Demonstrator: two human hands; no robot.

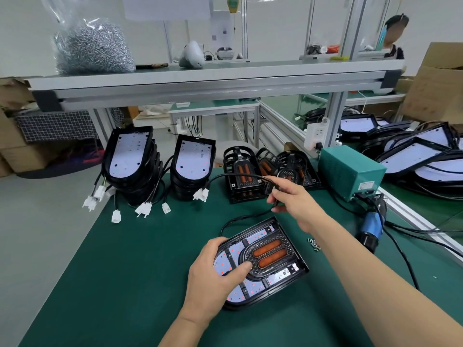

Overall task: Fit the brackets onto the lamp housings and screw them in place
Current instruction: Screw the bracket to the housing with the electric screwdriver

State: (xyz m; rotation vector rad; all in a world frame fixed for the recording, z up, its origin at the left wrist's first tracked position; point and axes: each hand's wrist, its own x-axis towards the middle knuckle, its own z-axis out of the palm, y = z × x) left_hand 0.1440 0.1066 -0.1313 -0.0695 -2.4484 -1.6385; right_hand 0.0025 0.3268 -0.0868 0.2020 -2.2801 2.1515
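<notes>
Bracket [268, 254] in housing [298, 270], cable [240, 174] in right hand [293, 199]

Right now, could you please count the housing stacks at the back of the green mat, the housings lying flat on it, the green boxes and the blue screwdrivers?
Housing stacks: 2
Flat housing: 1, held by the left hand; the right hand pinches a black cable
Green box: 1
Blue screwdriver: 1
Total: 5

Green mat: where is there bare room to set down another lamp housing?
Bare: near-left of the mat, between the white connectors, the left hand and the held housing. Crowded: the back row of stacked housings and brackets; the right side with screws and screwdriver.
</notes>
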